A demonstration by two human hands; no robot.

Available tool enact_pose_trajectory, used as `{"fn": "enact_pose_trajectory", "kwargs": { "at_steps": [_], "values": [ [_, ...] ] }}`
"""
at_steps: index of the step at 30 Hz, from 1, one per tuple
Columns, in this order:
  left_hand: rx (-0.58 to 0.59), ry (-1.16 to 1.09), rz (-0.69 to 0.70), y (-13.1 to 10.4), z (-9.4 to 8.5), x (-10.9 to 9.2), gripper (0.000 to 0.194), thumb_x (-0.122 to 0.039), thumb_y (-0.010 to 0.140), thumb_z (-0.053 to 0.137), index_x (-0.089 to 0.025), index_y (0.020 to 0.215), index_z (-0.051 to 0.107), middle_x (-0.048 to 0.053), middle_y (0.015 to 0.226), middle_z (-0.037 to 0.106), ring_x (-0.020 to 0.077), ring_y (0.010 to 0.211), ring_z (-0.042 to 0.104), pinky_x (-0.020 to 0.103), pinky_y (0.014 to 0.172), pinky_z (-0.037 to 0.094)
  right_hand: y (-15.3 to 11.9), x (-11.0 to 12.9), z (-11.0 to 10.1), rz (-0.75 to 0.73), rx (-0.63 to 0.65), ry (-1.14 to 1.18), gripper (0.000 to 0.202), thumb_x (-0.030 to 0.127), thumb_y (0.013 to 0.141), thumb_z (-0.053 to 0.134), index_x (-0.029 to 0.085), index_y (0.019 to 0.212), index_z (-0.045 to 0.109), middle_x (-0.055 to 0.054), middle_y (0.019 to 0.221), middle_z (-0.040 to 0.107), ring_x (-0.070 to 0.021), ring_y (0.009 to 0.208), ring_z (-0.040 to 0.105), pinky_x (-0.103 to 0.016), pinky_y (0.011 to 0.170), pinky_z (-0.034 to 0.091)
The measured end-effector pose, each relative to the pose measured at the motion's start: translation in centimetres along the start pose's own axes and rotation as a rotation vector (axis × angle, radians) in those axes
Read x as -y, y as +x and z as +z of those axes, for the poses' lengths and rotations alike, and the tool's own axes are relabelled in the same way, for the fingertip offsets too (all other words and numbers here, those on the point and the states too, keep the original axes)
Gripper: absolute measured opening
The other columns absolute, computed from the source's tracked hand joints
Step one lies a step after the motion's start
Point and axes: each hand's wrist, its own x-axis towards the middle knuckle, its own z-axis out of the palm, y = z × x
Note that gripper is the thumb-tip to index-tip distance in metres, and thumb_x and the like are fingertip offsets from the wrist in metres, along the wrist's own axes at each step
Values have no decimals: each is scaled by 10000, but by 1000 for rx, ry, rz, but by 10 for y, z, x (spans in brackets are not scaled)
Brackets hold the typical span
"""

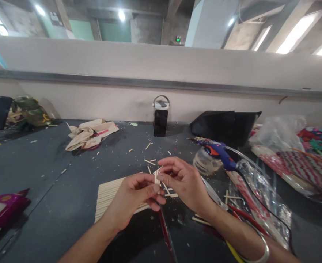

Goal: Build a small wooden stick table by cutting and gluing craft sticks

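Note:
Between my two hands is a small bundle of short wooden sticks (157, 177), held upright. My left hand (139, 193) pinches its lower part between thumb and fingers. The thumb and fingertips of my right hand (181, 179) close on its upper part. Behind my left hand lies a flat panel of sticks side by side (108, 191), partly covered by the hand. Loose stick pieces are scattered just beyond and beneath my fingers. A dark red, shiny strip (166, 233) runs toward me on the table below my hands.
To the right, a blue glue gun (219, 151) rests on a clear round container (204, 162), its cord trailing past plastic-wrapped packs. Scissors (215, 195) lie by my right forearm. A phone (161, 123) stands at the wall. A cloth bag (91, 133) and purple tool (6, 212) are left.

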Motion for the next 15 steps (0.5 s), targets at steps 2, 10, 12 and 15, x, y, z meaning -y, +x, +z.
{"fn": "enact_pose_trajectory", "kwargs": {
  "at_steps": [2,10,12,15],
  "values": [
    [-17,14,20,0,0,0,203,-285,739,767,-117,825,695,43,727,698,143,606,680,219,518,559,1,1,-1,45,34,40,268,275,778,700,205,1031,645,-4,801,700,-139,734,651,-257,652,505],
    [-46,51,33,0,0,3,247,-317,713,782,-120,837,699,45,731,696,157,607,683,231,511,556,2,3,1,168,85,90,212,382,722,739,176,744,695,-4,705,668,-129,641,586,-260,621,474],
    [-30,53,21,0,-1,3,243,-319,723,777,-117,839,707,45,734,689,154,614,682,225,516,555,2,3,2,176,73,88,182,356,727,733,179,727,692,6,679,659,-123,621,576,-249,598,463],
    [23,16,-7,0,-2,0,238,-330,775,734,-112,869,716,55,769,686,156,640,686,230,538,564,1,3,3,194,60,101,148,325,743,718,181,726,691,21,642,647,-111,595,571,-235,586,455]
  ]
}}
